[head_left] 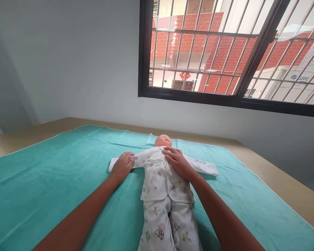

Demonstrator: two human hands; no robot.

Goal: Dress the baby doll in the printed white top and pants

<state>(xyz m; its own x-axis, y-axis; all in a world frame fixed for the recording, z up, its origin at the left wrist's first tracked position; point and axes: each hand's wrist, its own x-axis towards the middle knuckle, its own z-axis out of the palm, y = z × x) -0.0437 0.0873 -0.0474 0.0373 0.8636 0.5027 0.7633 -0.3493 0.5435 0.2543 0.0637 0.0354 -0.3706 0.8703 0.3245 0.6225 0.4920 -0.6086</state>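
A baby doll [163, 140] lies on its back, its head toward the wall, dressed in a white long-sleeved top [157, 177] with small animal prints. White printed trousers [158, 223] cover its legs, which run off the lower edge of the view. Across the sleeve on the left lies my left hand [122, 166], fingers extended and slightly apart. My right hand [179, 163] rests flat on the chest of the top near the neckline, open, its fingers stretched out. Part of the top's front is hidden under it. The other sleeve [204, 167] stretches out to the right.
A turquoise cloth [54, 181] is spread beneath the doll over a light wooden surface [277, 181]. Its far edge meets a pale wall [81, 69]. A dark-framed window [188, 97] with metal bars is at the upper right.
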